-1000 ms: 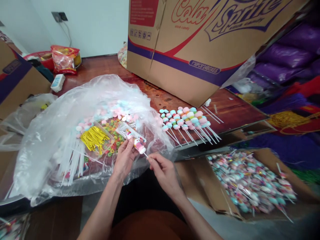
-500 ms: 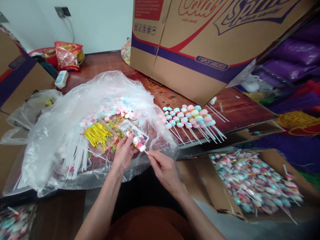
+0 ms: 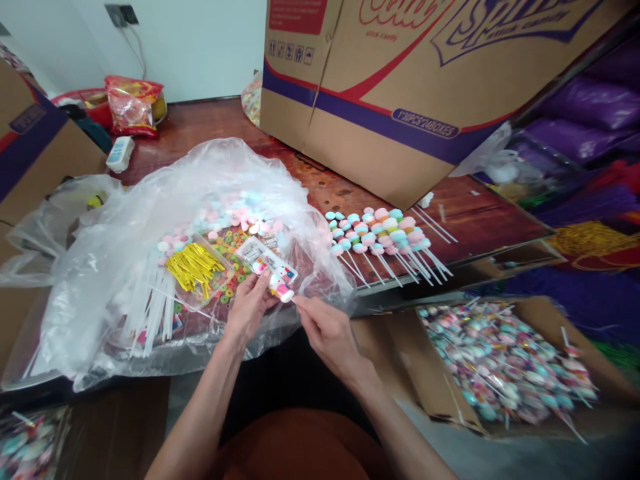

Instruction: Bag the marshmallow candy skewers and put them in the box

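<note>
On a dark wooden table (image 3: pixel 210 127), clear plastic sheet (image 3: pixel 125 227) heaped with sweets, left hand (image 3: pixel 249 308) pinching a marshmallow skewer (image 3: pixel 280 288) over it, right hand (image 3: pixel 327 330) gripping its stick, "Sprite" carton (image 3: pixel 400 87) behind, white wall.

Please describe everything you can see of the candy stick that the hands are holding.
The candy stick is a short row of soft-looking pastel pieces, pink and white, on a thin white stick. It lies slanted over the front edge of the clear bag. The left hand pinches the candy end; the right hand pinches the bare stick end. Details are blurred.
</note>
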Demonstrator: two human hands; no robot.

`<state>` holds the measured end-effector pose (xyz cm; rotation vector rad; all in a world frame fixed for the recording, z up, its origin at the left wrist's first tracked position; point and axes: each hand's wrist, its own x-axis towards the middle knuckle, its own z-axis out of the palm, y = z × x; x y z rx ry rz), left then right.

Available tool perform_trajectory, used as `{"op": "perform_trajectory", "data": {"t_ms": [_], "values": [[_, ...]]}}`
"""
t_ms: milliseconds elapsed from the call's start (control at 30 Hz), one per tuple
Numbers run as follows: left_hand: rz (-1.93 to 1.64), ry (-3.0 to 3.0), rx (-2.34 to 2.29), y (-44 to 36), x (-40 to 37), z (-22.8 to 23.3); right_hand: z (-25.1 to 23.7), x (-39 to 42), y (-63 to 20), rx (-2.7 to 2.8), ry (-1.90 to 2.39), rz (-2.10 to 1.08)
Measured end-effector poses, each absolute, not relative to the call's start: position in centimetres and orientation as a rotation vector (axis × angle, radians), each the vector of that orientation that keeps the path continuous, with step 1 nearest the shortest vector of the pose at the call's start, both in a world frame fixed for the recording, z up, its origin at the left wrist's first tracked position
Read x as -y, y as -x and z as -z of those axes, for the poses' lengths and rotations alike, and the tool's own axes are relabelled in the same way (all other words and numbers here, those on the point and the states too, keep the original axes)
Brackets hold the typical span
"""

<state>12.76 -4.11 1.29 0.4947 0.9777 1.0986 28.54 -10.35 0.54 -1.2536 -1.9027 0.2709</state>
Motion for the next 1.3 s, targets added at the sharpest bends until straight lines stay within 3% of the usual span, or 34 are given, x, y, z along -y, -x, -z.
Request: {"op": "perform_trajectory", "data": {"t_ms": [200, 767, 967, 1300], "values": [[-1.059, -0.463, -1.003, -12.2, 3.9, -1.4, -1.1, 10.7, -30.0, 1.947, 1.245, -0.403], [-1.032, -0.531, -0.952, -11.9, 4.9, -1.4, -0.6, 10.5, -29.1, 1.939, 1.258, -0.334], [-0.964, -0.550, -0.992, -11.7, 4.6, -1.3, -1.2, 10.6, -28.7, 1.856, 1.218, -0.505], [-0.816, -0.550, -1.004, -10.6, 3.8, -1.4, -1.7, 9.8, -30.3, 1.920, 1.279, -0.486]]}}
